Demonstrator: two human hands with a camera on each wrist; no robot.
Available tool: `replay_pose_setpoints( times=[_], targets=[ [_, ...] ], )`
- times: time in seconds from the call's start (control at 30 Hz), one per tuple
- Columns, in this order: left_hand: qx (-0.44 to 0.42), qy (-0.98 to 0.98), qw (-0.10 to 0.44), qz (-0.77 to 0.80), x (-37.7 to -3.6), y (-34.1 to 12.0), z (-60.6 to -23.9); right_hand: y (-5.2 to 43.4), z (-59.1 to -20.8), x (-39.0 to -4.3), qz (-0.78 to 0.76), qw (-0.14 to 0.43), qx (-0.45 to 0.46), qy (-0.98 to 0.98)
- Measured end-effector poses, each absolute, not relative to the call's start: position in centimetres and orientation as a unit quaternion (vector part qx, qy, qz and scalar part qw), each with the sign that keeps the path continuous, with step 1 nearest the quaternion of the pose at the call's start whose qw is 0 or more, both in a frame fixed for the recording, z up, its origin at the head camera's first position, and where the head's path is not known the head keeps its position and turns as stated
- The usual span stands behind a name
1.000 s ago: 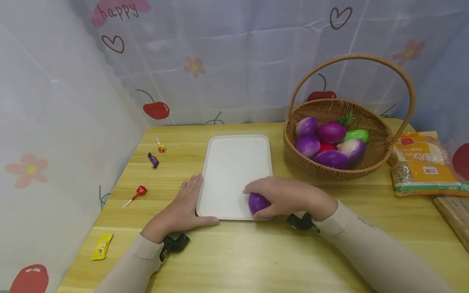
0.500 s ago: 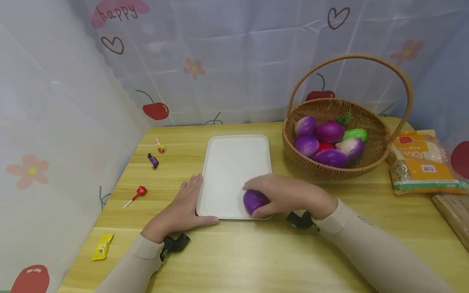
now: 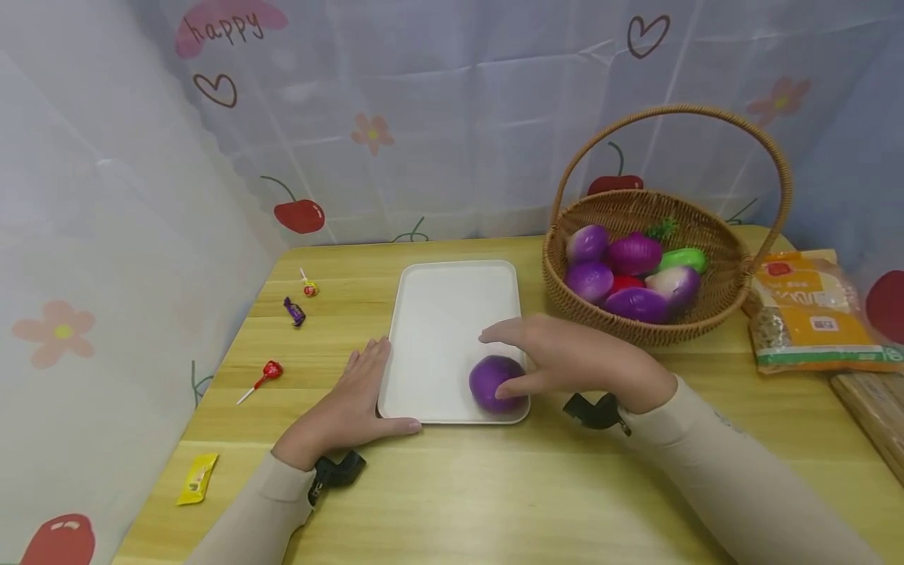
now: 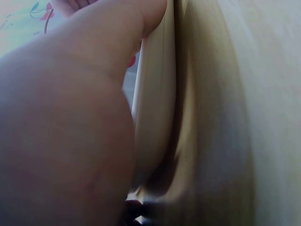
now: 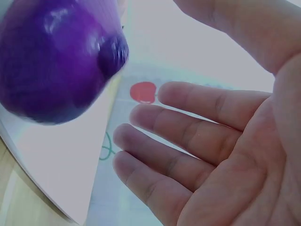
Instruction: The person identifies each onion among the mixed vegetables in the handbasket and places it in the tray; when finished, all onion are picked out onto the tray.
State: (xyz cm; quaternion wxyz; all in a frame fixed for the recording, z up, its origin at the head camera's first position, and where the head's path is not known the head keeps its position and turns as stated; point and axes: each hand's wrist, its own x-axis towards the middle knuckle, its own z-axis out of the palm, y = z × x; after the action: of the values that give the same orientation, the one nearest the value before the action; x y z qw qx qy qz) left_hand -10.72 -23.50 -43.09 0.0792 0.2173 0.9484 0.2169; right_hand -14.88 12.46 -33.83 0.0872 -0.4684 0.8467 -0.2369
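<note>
A white rectangular tray [image 3: 452, 314] lies on the wooden table. On its front right corner sits a round, glossy purple toy vegetable [image 3: 489, 384]; in the right wrist view this purple toy vegetable [image 5: 51, 61] shows a short dark nub. My right hand [image 3: 572, 357] is just right of it, fingers spread and palm empty, the thumb overlapping its side in the head view. In the right wrist view, straight fingers [image 5: 188, 132] point past it. My left hand [image 3: 342, 404] rests at the tray's front left corner, fingers along the left edge and thumb along the front.
A wicker basket [image 3: 643, 329] with several toy vegetables stands at the back right. Beside it lie an orange food bag [image 3: 812, 314] and a brown packet [image 3: 872, 416]. Down the left side lie lollipops [image 3: 271, 370], a purple-wrapped candy [image 3: 294, 312] and a yellow packet [image 3: 198, 479].
The purple toy vegetable first slid slightly left on the tray. My right hand has since loosened its grip and drawn back to the right. My left hand has stayed put.
</note>
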Motion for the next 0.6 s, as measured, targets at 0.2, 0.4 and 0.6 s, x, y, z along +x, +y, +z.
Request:
replay_pose_setpoints(
  times=[0.2,0.4,0.6],
  targets=[
    [0.218,0.948,0.078,0.218,-10.6,-23.4,-43.0,12.9,-33.4,-15.0,-0.244,0.081,-0.472,0.843],
    [0.217,0.948,0.076,0.219,-10.5,-23.4,-43.1,13.4,-33.1,-15.3,-0.24,0.059,-0.468,0.849],
    [0.219,0.948,0.075,0.221,-10.5,-23.4,-42.9,14.3,-32.6,-15.6,-0.237,0.024,-0.455,0.858]
  ],
)
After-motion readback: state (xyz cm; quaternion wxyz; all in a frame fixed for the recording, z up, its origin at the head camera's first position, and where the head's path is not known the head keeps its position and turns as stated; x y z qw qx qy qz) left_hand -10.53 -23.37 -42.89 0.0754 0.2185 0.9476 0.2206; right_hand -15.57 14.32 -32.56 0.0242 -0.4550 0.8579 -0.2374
